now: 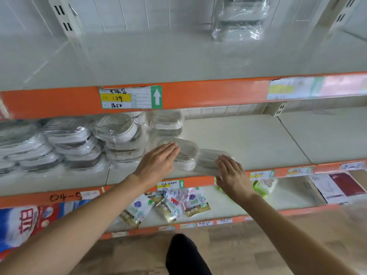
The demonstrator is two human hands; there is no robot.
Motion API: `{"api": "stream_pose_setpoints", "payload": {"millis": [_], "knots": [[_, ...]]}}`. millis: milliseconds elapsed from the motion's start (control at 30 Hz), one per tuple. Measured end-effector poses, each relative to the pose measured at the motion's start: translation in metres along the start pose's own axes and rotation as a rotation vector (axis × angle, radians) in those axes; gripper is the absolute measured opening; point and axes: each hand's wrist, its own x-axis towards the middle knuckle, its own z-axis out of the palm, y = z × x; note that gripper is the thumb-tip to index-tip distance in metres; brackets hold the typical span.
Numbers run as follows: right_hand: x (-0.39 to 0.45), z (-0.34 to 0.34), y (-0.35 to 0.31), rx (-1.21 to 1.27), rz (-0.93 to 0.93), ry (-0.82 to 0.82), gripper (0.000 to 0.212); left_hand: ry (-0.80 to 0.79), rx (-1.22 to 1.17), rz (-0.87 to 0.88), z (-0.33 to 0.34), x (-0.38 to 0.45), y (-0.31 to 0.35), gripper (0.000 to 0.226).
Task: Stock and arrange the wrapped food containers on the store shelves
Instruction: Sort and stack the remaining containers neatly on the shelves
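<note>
Clear-wrapped packs of white food containers (65, 143) are stacked several high along the left half of the middle shelf (248, 139). A pack (188, 149) lies at the right end of that row, near the shelf's front edge. My left hand (158, 161) rests flat on its top with straight fingers. A second pack (208, 159) sits just right of it, and my right hand (232, 173) presses flat against that pack's front right side. One more wrapped stack (240, 18) stands at the back of the top shelf.
Orange shelf rails carry price labels (130, 98). The lowest shelf holds small wipe packets (174, 203), green packs (264, 185), a red and blue bag (29, 219) at left and flat boxes (337, 187) at right. My dark shoe (184, 255) is on the wood floor.
</note>
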Motion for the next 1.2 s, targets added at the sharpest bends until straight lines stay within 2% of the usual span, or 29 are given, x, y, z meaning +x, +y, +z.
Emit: {"api": "stream_pose_setpoints", "payload": {"millis": [200,367,500,667,767,900,1200], "knots": [[-0.035,-0.104,-0.021,0.006,-0.058,-0.034,0.059,0.029,-0.049,-0.003,-0.087,-0.038,0.043,0.073],[-0.033,-0.187,-0.028,-0.034,-0.131,0.016,0.062,0.132,-0.042,0.045,-0.163,-0.052,0.061,0.073],[-0.018,-0.238,-0.032,-0.034,-0.166,0.121,0.059,0.247,-0.026,0.072,-0.211,-0.041,0.061,0.068],[0.010,-0.291,-0.033,-0.013,-0.205,0.265,0.053,0.395,-0.208,-0.123,-0.257,-0.011,0.049,0.058],[0.033,-0.310,-0.024,0.019,-0.220,0.308,0.049,0.440,-0.212,-0.185,-0.273,0.014,0.032,0.057],[0.071,-0.313,-0.002,0.040,-0.200,0.294,0.052,0.383,-0.140,-0.280,-0.270,0.053,0.009,0.057],[0.142,-0.261,0.060,0.151,-0.139,0.020,0.048,0.122,-0.162,-0.405,-0.219,0.113,-0.020,0.057]]}}
